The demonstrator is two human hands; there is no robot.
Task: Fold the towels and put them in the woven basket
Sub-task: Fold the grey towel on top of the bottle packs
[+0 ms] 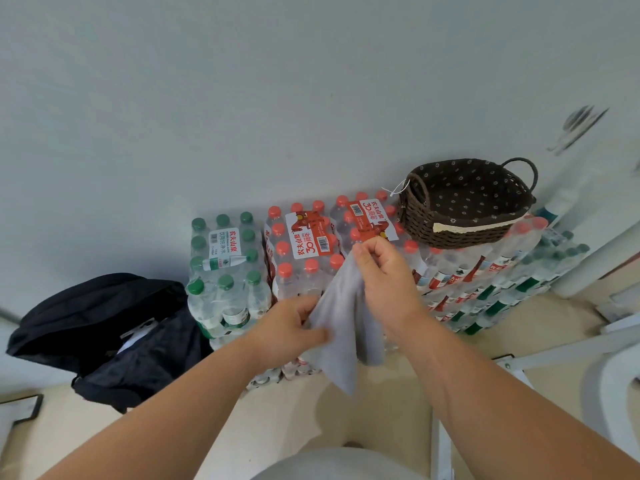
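A grey towel [341, 337] hangs in the air between my hands, in front of stacked water-bottle packs. My right hand [384, 275] pinches the towel's top edge, fingers curled over it. Lower down, my left hand [294, 327] grips the towel's left side. The cloth droops in loose folds to a point below both hands. The dark brown woven basket [415, 216], lined with flower-dotted fabric and fitted with two loop handles, sits on top of the bottle packs at the upper right. No towel shows inside it.
Shrink-wrapped packs of red-capped bottles [304, 244] and green-capped bottles [225, 258] stand against the white wall. A black bag [110, 327] lies on the floor at left. White furniture legs [568, 351] and a white seat edge are at right.
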